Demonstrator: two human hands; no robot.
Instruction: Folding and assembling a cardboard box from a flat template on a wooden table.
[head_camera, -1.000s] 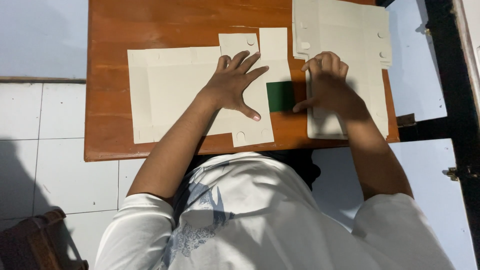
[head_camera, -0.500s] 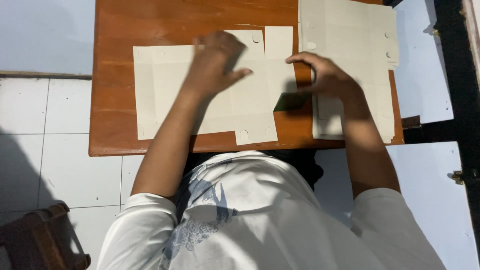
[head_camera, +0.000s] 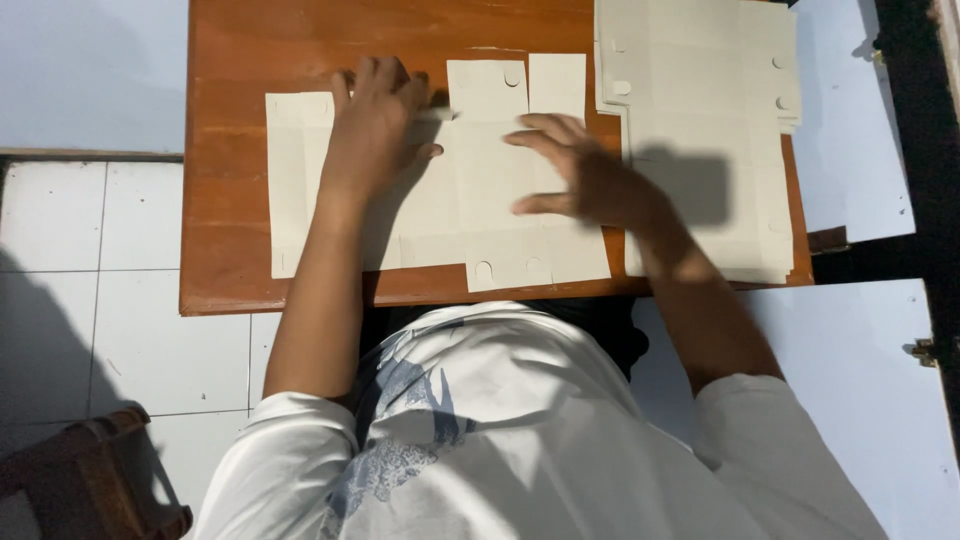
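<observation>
A flat cream cardboard box blank (head_camera: 470, 190) with tabs and round cut-outs lies spread on the small wooden table (head_camera: 240, 50). My left hand (head_camera: 375, 120) rests palm down on the blank's upper left part, fingers together and pointing away from me. My right hand (head_camera: 580, 175) hovers over or lightly touches the blank's right part, fingers spread and pointing left. Neither hand grips anything.
A stack of the same cream blanks (head_camera: 710, 110) covers the table's right end and reaches its edge. White floor tiles (head_camera: 90, 230) lie to the left, a brown wooden stool (head_camera: 90, 470) at the lower left, and a dark frame (head_camera: 910, 120) on the right.
The green gap between blank and stack is now covered. My left hand slid up and left across the blank. My right hand moved left off the stack onto the blank.
</observation>
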